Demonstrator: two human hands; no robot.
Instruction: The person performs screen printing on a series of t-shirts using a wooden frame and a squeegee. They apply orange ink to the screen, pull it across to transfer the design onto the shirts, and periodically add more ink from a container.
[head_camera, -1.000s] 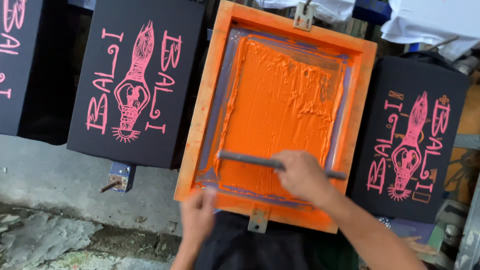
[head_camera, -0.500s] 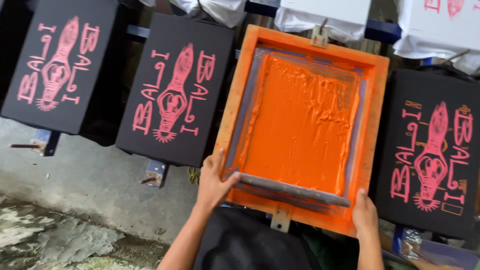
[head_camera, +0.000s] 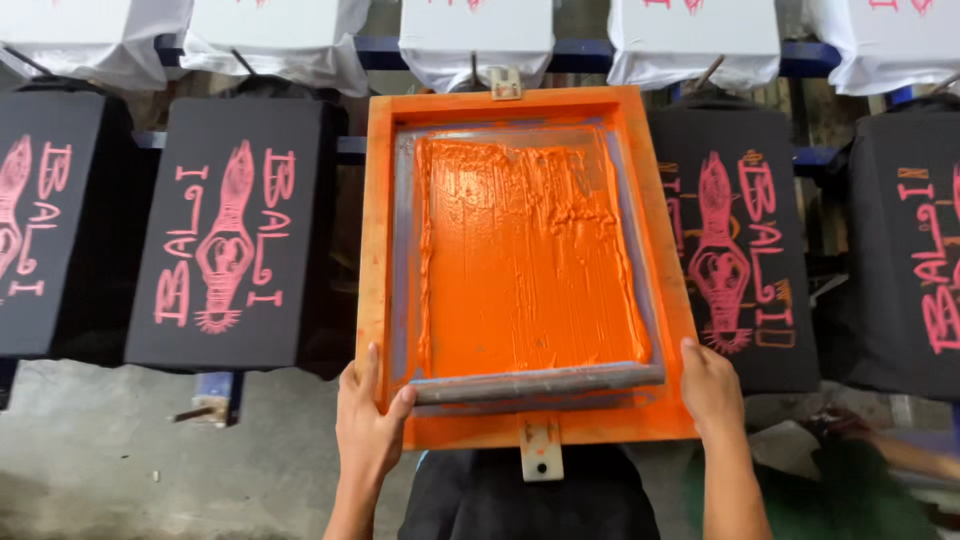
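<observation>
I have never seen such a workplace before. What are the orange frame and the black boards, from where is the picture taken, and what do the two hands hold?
The picture comes from a camera worn on the person's head, looking down at the work.

The orange frame is a wooden printing screen. Inside it lies a thick layer of orange ink. Across its near end rests a grey bar, a blade for pulling ink over the screen.

The left hand grips the frame's near left corner, its thumb by the end of the bar. The right hand grips the near right corner.

To both sides stand flat boards dressed with black shirts, each printed with a pink figure and letters. Behind them runs a row of white shirts. Under the frame lies another black garment. Below is a grey concrete floor.
</observation>
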